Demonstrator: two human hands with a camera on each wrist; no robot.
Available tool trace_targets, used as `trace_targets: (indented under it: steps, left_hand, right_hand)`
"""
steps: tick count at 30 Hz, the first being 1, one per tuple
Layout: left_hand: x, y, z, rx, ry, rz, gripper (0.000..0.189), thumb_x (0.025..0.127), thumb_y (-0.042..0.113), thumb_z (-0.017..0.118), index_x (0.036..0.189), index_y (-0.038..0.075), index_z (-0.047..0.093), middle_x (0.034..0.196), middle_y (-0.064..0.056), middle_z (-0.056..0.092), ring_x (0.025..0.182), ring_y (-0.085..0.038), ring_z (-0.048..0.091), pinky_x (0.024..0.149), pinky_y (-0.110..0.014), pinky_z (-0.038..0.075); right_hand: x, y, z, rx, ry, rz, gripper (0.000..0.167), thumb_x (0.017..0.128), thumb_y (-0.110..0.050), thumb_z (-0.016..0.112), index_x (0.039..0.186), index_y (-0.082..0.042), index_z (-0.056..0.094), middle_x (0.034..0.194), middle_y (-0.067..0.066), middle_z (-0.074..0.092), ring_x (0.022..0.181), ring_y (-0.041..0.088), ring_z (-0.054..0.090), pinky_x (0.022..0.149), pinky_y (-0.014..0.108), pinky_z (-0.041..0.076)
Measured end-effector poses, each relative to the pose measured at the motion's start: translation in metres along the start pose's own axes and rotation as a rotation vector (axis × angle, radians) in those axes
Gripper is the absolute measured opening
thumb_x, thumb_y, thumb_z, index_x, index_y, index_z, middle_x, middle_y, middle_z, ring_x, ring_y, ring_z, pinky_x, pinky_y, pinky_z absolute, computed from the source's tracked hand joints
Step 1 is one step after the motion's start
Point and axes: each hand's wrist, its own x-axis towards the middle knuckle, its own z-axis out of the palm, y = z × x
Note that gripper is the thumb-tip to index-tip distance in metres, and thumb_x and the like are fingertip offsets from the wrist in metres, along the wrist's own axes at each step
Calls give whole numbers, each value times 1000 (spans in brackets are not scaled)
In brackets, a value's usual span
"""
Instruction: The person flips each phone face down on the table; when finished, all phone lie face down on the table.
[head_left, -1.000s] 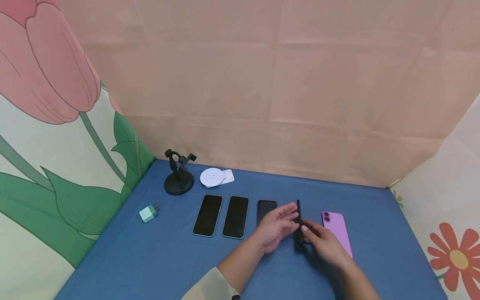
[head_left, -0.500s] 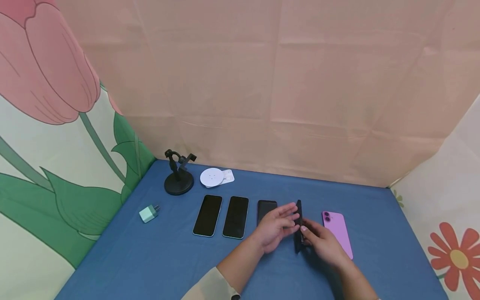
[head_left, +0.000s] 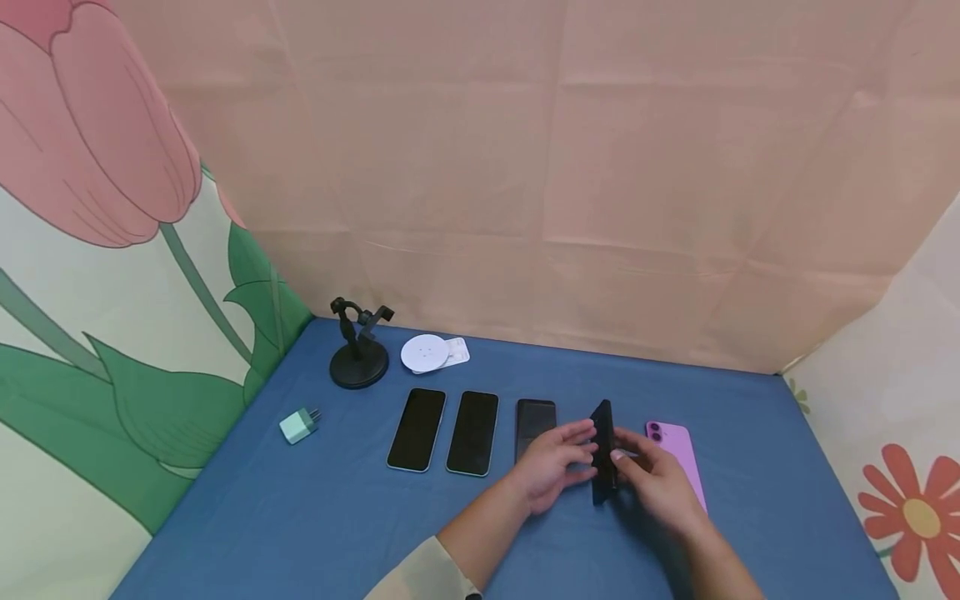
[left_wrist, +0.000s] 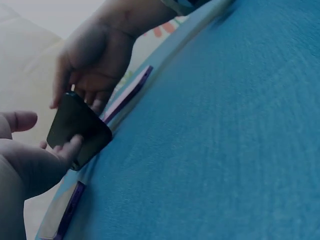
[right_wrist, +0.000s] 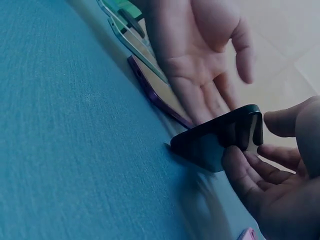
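A black smartphone (head_left: 603, 454) stands on edge, tilted, between the two hands in the head view. My right hand (head_left: 660, 483) holds it from the right side, thumb and fingers at its edge and face. On the other side is my left hand (head_left: 555, 467), its fingers spread and loosely straight, with fingertips at the phone's broad dark face. In the left wrist view the phone (left_wrist: 80, 127) lies between the right hand (left_wrist: 100, 55) and the left fingers. From the right wrist, its glossy face (right_wrist: 215, 142) shows, right fingers against it.
Left of the hands lie two dark-screened phones (head_left: 417, 429) and a black phone (head_left: 534, 421), partly covered by the left hand. A purple phone (head_left: 677, 454) is beside the right hand. Farther left are a black stand (head_left: 358, 363), a white disc (head_left: 424, 353) and a charger plug (head_left: 298, 426).
The held phone has turned from nearly edge-on to show more of its broad face, and shifted slightly right. Both hands stay around it.
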Motion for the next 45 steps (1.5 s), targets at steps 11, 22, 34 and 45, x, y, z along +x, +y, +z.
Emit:
trace_targets:
  steps: [11, 22, 34, 45]
  left_hand:
    - [1, -7, 1, 21, 78, -45, 59, 94, 0, 62, 152, 1, 48, 155, -17, 50, 145, -36, 44, 113, -58, 42]
    - [1, -7, 1, 15, 75, -60, 58, 95, -3, 61, 152, 1, 49, 155, -16, 49, 145, -36, 44, 111, -57, 43]
    - [1, -8, 1, 22, 76, -58, 58, 94, -3, 62, 150, 1, 50, 154, -16, 50, 145, -34, 44, 110, -54, 46]
    - [-2, -4, 1, 48, 79, -58, 56, 95, -2, 62, 150, 2, 52, 155, -14, 50, 146, -35, 43, 110, -53, 47]
  right_hand:
    - [-2, 0, -9, 6, 4, 25, 53, 106, -33, 60, 151, -5, 51, 147, 19, 58, 122, 30, 65, 99, 35, 56]
    - [-6, 1, -15, -59, 42, 65, 57, 105, -41, 60, 151, -9, 52, 148, 18, 55, 125, 31, 62, 103, 43, 54]
    - [-12, 4, -21, -125, 60, 109, 57, 106, -39, 59, 152, -6, 51, 147, 22, 57, 123, 31, 64, 105, 46, 52]
    - [-11, 11, -20, -192, 73, 142, 58, 106, -38, 60, 151, -2, 52, 143, 22, 60, 124, 31, 63, 105, 48, 51]
